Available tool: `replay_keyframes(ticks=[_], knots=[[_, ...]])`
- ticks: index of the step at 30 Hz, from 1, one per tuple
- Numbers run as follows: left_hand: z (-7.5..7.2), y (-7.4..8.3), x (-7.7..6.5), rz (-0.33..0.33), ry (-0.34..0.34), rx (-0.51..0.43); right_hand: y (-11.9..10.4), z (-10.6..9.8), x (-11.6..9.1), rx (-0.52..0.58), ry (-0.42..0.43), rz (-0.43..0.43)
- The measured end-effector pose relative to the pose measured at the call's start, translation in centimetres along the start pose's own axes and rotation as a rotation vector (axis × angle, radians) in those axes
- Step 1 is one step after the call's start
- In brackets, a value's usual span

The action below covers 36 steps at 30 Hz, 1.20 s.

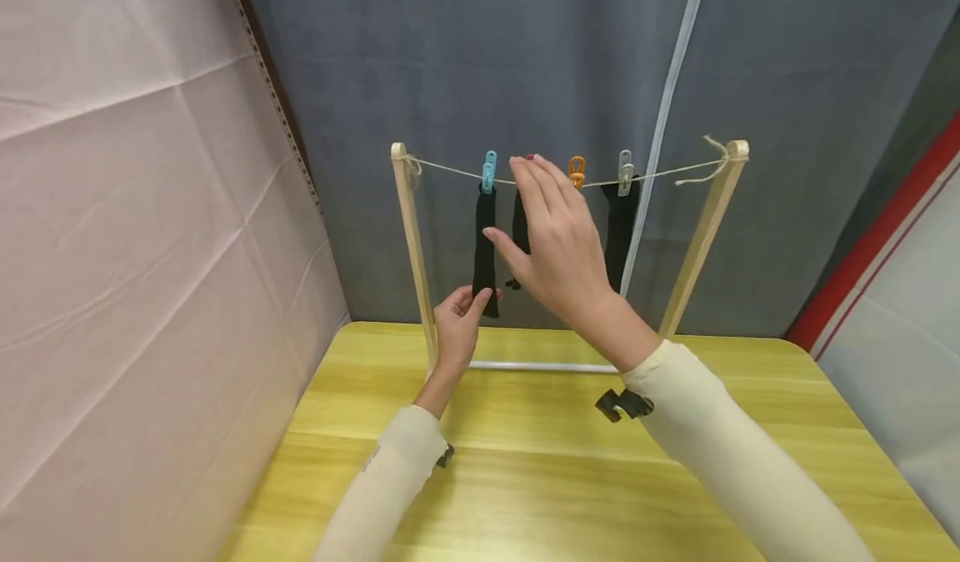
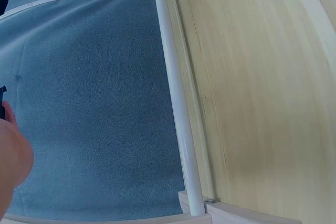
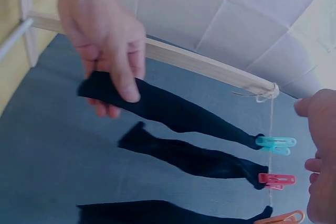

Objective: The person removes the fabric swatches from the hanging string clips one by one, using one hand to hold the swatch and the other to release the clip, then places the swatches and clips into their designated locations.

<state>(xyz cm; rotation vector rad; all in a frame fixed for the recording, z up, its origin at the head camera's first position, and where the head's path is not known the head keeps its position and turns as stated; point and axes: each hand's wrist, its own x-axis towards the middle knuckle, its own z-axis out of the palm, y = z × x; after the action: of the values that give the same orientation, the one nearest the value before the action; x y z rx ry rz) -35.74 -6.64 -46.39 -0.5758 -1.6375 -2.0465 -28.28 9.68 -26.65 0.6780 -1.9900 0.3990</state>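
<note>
Well, at the left stands a wooden post (image 1: 414,249), with a string (image 1: 450,168) tied to its top. Just beside it, the person's left hand (image 1: 456,328) pinches the lower end of a long black cloth (image 1: 485,228), thumb in front, which hangs from the string by a blue clip (image 1: 488,175). Next hangs a second black cloth (image 3: 191,156) on a red clip (image 3: 278,179), partly behind the right hand (image 1: 558,241), raised with straight fingers and holding nothing. Further right come an orange clip (image 1: 576,172), then a grey clip (image 1: 626,173) with another black cloth (image 1: 619,233), then the right post (image 1: 703,241).
</note>
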Motion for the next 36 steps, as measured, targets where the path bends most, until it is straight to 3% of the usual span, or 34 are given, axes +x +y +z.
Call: replay_keyframes(ticks=[11, 22, 28, 36], knots=[[0.0, -0.2, 0.1, -0.009, 0.025, -0.029, -0.1, 0.7, 4.2, -0.027, -0.001, 0.008], [0.4, -0.1, 0.6, -0.012, 0.044, -0.040, 0.6, 2.0, 5.9, -0.160, -0.180, 0.062], [0.7, -0.3, 0.7, -0.010, 0.040, -0.027, 0.8, 1.6, 6.0, -0.146, -0.166, 0.067], [1.2, 0.1, 0.5, 0.011, 0.055, -0.029, 1.1, 1.7, 5.9, -0.044, -0.102, 0.011]])
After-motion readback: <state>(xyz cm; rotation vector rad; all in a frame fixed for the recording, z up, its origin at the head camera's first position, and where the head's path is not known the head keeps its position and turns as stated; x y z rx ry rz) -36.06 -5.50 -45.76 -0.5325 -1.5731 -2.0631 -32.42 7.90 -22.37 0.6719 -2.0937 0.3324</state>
